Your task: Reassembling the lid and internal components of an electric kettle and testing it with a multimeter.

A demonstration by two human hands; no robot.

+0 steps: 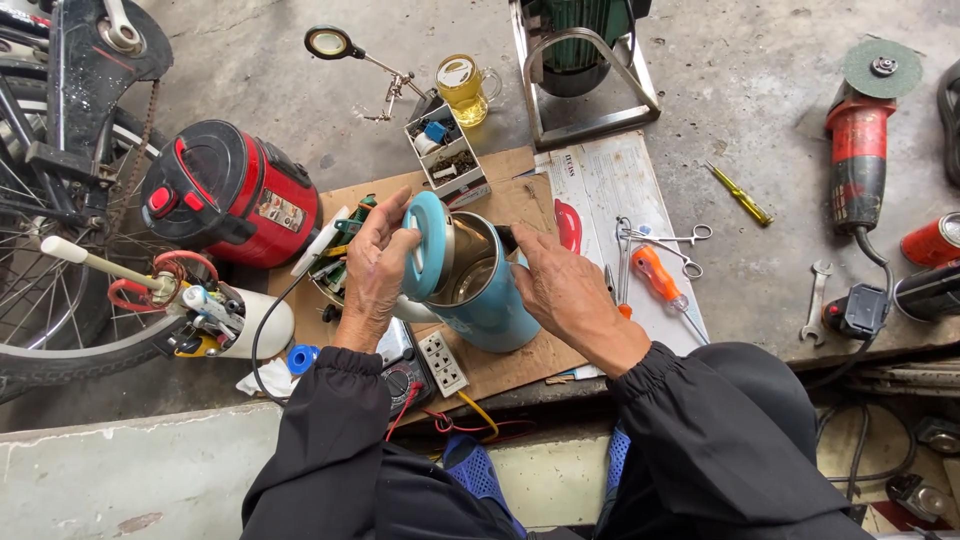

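A light blue electric kettle (495, 305) lies tilted on a sheet of cardboard (510, 190), its steel inside showing. Its round blue lid (425, 245) is swung open to the left. My left hand (375, 265) grips the lid's edge with fingers and thumb. My right hand (560, 290) clasps the kettle's body and rim from the right side. Both my arms are in black sleeves.
A red and black cooker (225, 190) and a bicycle wheel (50, 250) are at left. A multimeter (405, 370), a white socket block (443, 362), an orange-handled screwdriver (658, 280), scissors-like forceps (665, 240), a small parts box (447, 155), a mug (465, 88) and an angle grinder (860, 140) lie around.
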